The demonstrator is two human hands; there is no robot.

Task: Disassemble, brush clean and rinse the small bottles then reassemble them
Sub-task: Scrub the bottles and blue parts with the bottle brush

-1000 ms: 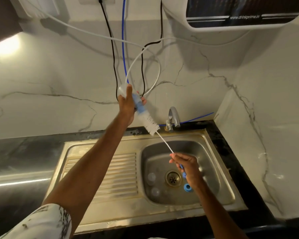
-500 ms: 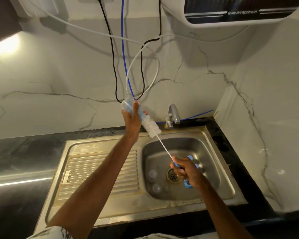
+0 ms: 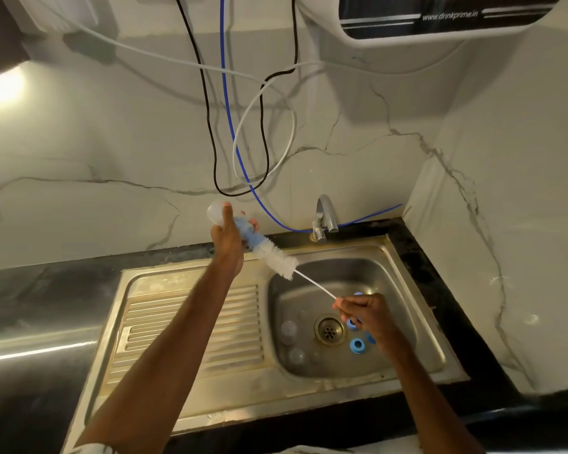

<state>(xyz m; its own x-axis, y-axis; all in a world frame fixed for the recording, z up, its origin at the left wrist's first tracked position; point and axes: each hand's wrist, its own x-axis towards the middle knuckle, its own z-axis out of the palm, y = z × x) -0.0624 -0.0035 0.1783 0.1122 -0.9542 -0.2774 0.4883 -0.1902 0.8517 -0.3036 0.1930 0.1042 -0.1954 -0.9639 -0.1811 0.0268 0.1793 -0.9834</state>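
Note:
My left hand (image 3: 227,239) grips a small clear bottle (image 3: 216,213) tilted above the sink's back left edge, its mouth pointing down to the right. A white bottle brush (image 3: 277,258) sticks out of that mouth, part of its bristles inside. My right hand (image 3: 366,314) pinches the brush's thin wire stem over the basin. Blue bottle rings (image 3: 357,345) lie by the drain, partly under my right hand. Two clear caps (image 3: 289,332) lie on the basin floor to the left of the drain.
The steel sink (image 3: 191,322) has a ribbed drainboard on the left and a drain (image 3: 329,330) in the basin. A tap (image 3: 325,214) stands at the back edge. Black, white and blue cords (image 3: 259,142) hang on the marble wall under a water purifier (image 3: 440,18).
My left hand has lowered the bottle towards the sink's back edge. My right hand has drawn the brush further out of the bottle and moved right and down.

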